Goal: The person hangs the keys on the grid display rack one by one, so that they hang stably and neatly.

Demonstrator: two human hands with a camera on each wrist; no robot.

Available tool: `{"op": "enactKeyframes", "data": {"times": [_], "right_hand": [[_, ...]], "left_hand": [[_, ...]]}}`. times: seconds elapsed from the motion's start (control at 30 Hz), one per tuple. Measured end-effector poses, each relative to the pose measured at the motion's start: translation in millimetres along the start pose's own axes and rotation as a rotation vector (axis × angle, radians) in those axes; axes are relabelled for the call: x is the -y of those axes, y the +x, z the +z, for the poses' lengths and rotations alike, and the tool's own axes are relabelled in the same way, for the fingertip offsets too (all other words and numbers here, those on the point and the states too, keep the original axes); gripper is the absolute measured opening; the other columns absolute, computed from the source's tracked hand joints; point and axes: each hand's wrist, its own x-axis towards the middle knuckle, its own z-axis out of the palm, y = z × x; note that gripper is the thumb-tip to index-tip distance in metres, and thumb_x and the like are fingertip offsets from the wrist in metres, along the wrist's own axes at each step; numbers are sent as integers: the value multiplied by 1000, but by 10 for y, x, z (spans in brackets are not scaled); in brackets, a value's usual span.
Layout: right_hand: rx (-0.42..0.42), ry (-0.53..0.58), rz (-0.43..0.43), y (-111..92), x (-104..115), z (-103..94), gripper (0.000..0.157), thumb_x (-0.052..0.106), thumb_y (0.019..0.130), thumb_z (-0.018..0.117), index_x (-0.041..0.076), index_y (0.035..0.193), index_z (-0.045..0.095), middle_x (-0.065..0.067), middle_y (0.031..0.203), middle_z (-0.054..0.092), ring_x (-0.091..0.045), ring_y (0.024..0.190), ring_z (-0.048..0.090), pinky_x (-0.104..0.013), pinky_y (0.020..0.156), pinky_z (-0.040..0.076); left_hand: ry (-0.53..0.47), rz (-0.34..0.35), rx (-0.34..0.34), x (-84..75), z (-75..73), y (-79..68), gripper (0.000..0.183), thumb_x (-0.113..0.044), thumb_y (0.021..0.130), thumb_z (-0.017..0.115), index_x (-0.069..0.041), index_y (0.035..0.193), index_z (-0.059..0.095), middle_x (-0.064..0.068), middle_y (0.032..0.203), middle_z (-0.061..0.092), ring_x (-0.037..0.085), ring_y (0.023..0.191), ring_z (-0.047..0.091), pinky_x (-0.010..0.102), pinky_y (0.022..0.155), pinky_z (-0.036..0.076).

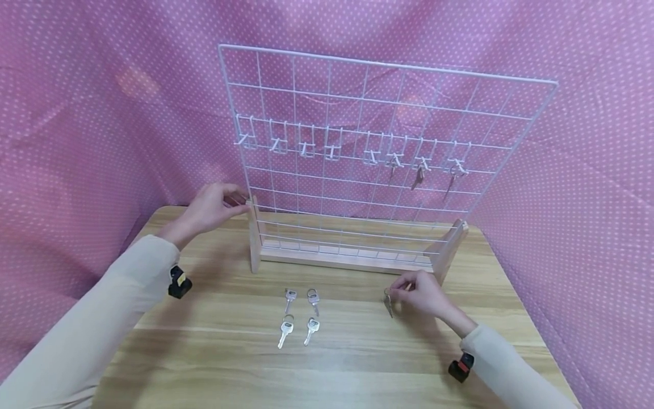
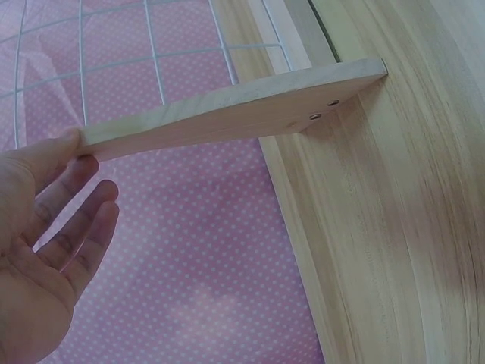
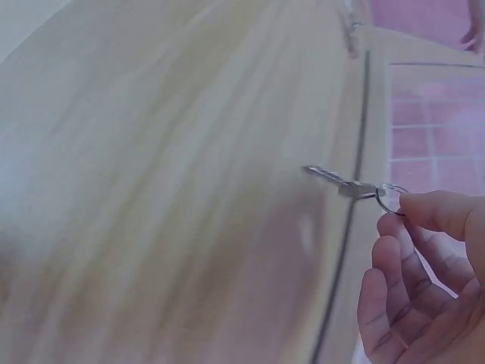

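Observation:
My right hand (image 1: 421, 292) pinches the ring of a silver key (image 3: 356, 188) between thumb and forefinger, and the key dangles from it in front of the rack's right foot. At the other end, my left hand (image 1: 212, 207) holds the top tip of the rack's wooden side support (image 2: 227, 110) between thumb and forefinger; its other fingers are spread loosely below. A white wire grid (image 1: 388, 67) leans back from this stand. Three keys hang on the hooks at its right, among them one on the rightmost hook (image 1: 458, 166). The hooks at its left (image 1: 278, 145) carry nothing.
Several silver keys with rings lie on the wooden table (image 1: 347, 363) before the rack, one of them nearest the front left (image 1: 286, 328). A pink dotted cloth (image 1: 153, 113) surrounds the table at the back and sides.

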Motion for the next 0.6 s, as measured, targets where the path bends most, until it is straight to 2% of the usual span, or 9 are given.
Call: {"op": "enactKeyframes", "data": {"times": [0.2,0.43,0.6], "right_hand": [[-17,-13,-57,-26,218,-103,6,14,91,81,9,90,81,-3,83,77,-6,66,58,-17,58,48],[-10,5,-161,-29,541,-204,5,14,92,81,12,87,79,-1,83,77,-3,63,56,-18,55,47],[-2,0,-206,-42,784,-289,5,12,93,81,13,88,79,-1,81,77,-3,63,57,-18,55,47]], "left_hand": [[8,-17,13,-18,-11,19,32,-15,100,73,2,127,70,26,120,75,39,108,73,54,99,60],[8,20,5,-44,-20,14,31,-13,99,75,5,124,71,28,117,76,41,106,74,55,98,61],[10,24,0,-43,-19,9,30,-13,99,75,5,123,71,28,116,76,41,105,74,54,98,61]]}}
